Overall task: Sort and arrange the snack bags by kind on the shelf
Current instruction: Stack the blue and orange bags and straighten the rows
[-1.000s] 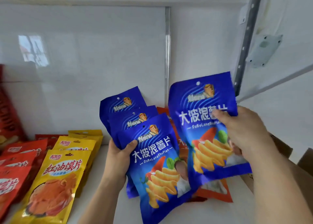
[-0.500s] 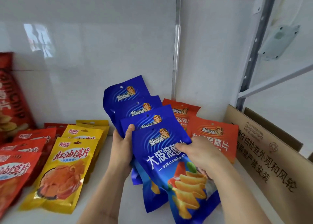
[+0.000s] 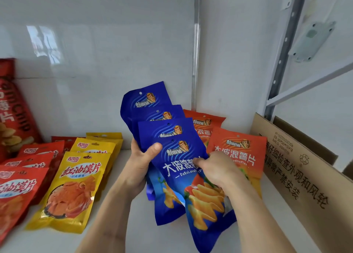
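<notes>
Blue foil snack bags (image 3: 172, 136), four in a fanned, overlapping stack, are held above the shelf (image 3: 137, 224) near frame centre; the fan keeps each printed top visible, presumably so that one kind stays together while it is squared up. The left hand (image 3: 139, 168), at 9 o'clock of the stack, curls around its left edge, thumb pressed on the front bag. The right hand (image 3: 219, 170), at 3 o'clock, pinches the front bag's right margin with bent fingers, apparently seating it on the fan. Both hands are therefore clamped on the blue bags, close together. Orange bags (image 3: 236, 153) lie at 2 o'clock behind the right hand; yellow bags (image 3: 76, 184) and red bags (image 3: 21, 186) lie in rows at 8 to 9 o'clock. A cardboard box (image 3: 305, 172) stands at 4 o'clock.
</notes>
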Demonstrator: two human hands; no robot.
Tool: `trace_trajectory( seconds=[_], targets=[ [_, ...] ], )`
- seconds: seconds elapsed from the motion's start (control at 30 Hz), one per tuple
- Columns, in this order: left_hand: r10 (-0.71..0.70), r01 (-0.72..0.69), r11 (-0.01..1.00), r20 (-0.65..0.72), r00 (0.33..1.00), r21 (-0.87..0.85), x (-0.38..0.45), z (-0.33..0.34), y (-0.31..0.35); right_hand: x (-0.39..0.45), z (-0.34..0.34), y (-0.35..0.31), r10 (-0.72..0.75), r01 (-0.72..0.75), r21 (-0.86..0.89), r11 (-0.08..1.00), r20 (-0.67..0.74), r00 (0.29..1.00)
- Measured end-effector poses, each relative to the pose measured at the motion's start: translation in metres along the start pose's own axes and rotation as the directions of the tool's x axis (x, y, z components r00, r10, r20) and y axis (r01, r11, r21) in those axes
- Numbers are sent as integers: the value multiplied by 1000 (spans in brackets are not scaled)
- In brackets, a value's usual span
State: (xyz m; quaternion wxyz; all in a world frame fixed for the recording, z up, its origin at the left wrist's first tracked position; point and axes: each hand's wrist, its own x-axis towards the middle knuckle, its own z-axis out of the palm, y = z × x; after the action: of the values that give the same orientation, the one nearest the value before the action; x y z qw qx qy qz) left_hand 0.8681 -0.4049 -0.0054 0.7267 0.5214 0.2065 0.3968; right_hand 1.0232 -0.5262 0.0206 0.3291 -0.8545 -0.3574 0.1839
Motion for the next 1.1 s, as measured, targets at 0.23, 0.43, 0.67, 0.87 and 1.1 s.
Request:
trace_trajectory(
  seconds=[0.23,0.43,0.67,0.87,1.1],
  targets=[
    [-4,5,1000,-148,989,8,-3,11,14,-19,-8,-5,-82,88,103,991,-61,995],
    [30,-27,999,-188,982,19,-14,-10,67,-57,10,-36,-216,274,252,928,-235,948],
    [16,9,994,-225,974,110,-27,-74,91,-73,83,-66,-316,314,494,811,-81,945],
    [-155,188,970,-205,966,154,-13,-97,54,-69,122,-54,-160,177,507,844,-77,984],
    [-309,331,930,-149,939,157,-2,-84,19,-70,118,-34,-19,85,429,899,-155,988]
  ],
)
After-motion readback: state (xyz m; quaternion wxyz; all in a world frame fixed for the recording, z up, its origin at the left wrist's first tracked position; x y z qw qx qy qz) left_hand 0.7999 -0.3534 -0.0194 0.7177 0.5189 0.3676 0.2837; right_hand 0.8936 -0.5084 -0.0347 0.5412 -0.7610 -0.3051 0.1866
